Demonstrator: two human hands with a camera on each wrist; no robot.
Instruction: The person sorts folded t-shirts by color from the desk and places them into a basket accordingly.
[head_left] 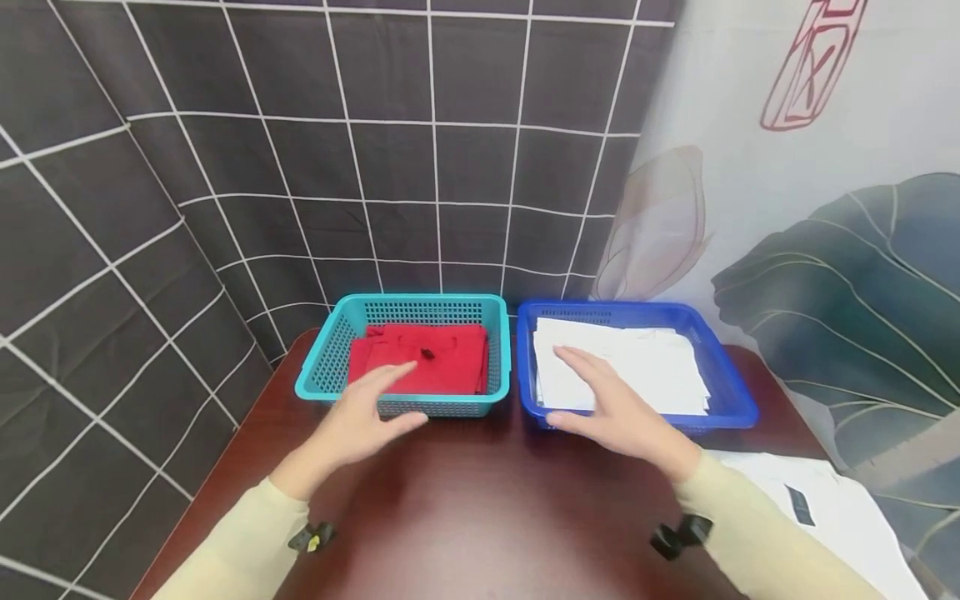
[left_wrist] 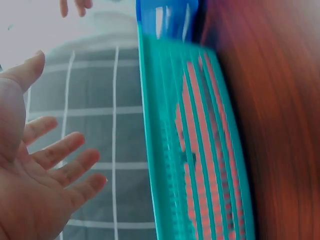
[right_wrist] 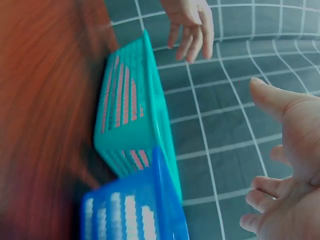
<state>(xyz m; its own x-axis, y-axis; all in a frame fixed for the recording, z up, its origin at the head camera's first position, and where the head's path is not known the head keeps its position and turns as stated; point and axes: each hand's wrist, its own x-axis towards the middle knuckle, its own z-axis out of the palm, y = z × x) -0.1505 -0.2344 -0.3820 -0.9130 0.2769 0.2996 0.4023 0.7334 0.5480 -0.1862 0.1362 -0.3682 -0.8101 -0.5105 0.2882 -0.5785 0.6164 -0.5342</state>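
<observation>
My left hand (head_left: 366, 414) hovers near the front of a teal plastic basket (head_left: 315, 385), fingers spread and holding nothing. Folded red cloth (head_left: 457, 358) with a small dark mark lies inside that basket. My right hand (head_left: 618, 410) is raised at the front of a blue plastic basket (head_left: 727, 392), its fingers extended and apart from one another. White folded cloth (head_left: 645, 358) fills much of the blue basket. In the left wrist view the fingers (left_wrist: 65, 155) are spread beside the teal basket (left_wrist: 150, 125). The right wrist view shows both hands with nothing in them.
Both baskets stand side by side at the back of a dark reddish-brown table (head_left: 480, 500). A white garment (head_left: 840, 517) with a dark label lies at the right edge. Behind hang a dark grid-patterned curtain (head_left: 390, 158) and a pale leaf-printed one (head_left: 750, 208).
</observation>
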